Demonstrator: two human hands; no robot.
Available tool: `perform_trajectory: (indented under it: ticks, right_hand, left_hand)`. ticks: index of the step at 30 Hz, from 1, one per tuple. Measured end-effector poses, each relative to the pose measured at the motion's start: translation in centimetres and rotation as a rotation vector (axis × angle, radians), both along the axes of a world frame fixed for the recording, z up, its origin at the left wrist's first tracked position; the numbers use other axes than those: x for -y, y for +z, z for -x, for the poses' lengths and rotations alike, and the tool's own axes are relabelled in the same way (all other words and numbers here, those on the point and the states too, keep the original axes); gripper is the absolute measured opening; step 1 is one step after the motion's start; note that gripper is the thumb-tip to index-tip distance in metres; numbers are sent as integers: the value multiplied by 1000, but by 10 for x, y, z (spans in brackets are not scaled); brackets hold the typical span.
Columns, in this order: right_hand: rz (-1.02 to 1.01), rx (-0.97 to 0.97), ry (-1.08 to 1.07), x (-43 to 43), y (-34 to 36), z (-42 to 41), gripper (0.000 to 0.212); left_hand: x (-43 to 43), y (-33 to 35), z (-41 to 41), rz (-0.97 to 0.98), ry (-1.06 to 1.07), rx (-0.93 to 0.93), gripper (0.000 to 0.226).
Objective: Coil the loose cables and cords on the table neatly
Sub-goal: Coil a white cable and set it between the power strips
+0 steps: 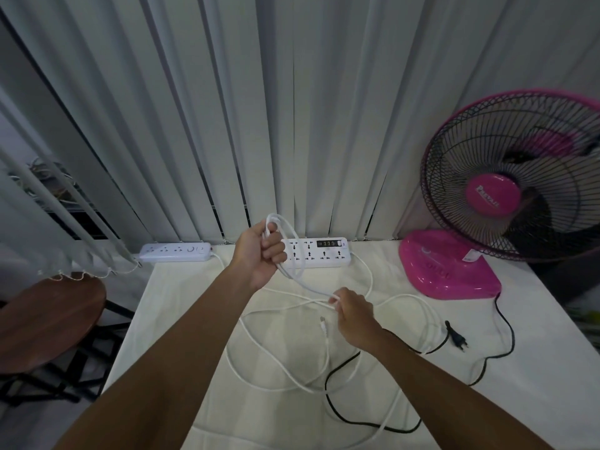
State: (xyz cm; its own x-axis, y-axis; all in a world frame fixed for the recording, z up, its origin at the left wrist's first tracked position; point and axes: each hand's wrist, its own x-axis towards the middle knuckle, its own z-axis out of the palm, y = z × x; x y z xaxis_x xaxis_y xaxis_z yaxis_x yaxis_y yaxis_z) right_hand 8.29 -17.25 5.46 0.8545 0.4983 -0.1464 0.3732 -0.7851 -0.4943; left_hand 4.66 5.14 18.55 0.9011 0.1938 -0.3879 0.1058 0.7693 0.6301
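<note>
My left hand (259,254) is raised above the table, closed on a small loop of white cable (293,271). The same white cable runs down to my right hand (352,315), which pinches it between fingers and thumb. The slack of the white cable sprawls in loose curves over the cloth, with a small plug end (323,321) lying near my right hand. A black cord (341,414) snakes from the pink fan across the table and ends in a black plug (456,337).
A white power strip (319,253) lies at the table's back edge, a second one (177,252) at the back left corner. A pink fan (454,271) stands at the right. A round wooden stool (48,319) stands left of the white-clothed table (181,319). Vertical blinds hang behind.
</note>
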Motion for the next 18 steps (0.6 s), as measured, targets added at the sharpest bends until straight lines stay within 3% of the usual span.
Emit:
perform_trajectory:
  ticks: [4, 8, 11, 14, 18]
  right_hand:
    - [192, -298, -62, 26, -14, -9, 20]
    - [23, -685, -84, 38, -10, -17, 13]
    - [-152, -656, -210, 40, -13, -23, 9]
    - [-333, -624, -392, 42, -15, -32, 26]
    - [-500, -726, -633, 36, -8, -42, 30]
  left_hand:
    - [-6, 2, -3, -15, -1, -10, 42]
    - [2, -1, -5, -137, 5, -70, 33]
    - [7, -1, -5, -195, -3, -88, 30]
    - [9, 2, -3, -241, -41, -73, 32]
    - [13, 4, -2, -348, -38, -107, 37]
